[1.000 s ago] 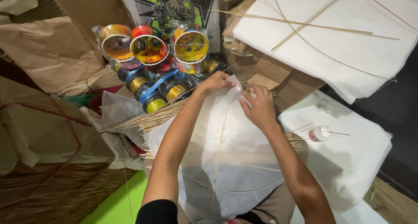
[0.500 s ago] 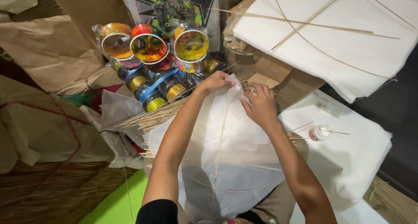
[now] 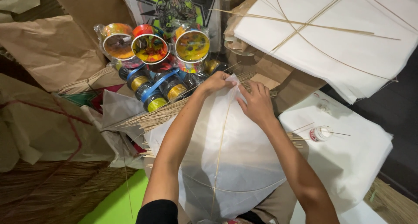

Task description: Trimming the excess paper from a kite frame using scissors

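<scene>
Both hands together at frame center, left hand (image 3: 216, 81) and right hand (image 3: 257, 103) pinching top of white kite (image 3: 235, 158); spools (image 3: 150, 48) upper left.

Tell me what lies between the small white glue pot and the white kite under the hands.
In the head view, between the glue pot and the white kite lie white paper, the right forearm and stick ends.

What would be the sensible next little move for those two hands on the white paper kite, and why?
Probably press the paper's top tip down over the spine stick. Both the left hand and the right hand pinch the white kite paper at its upper corner, just where that thin stick ends, so the fold there looks unfinished.
</scene>
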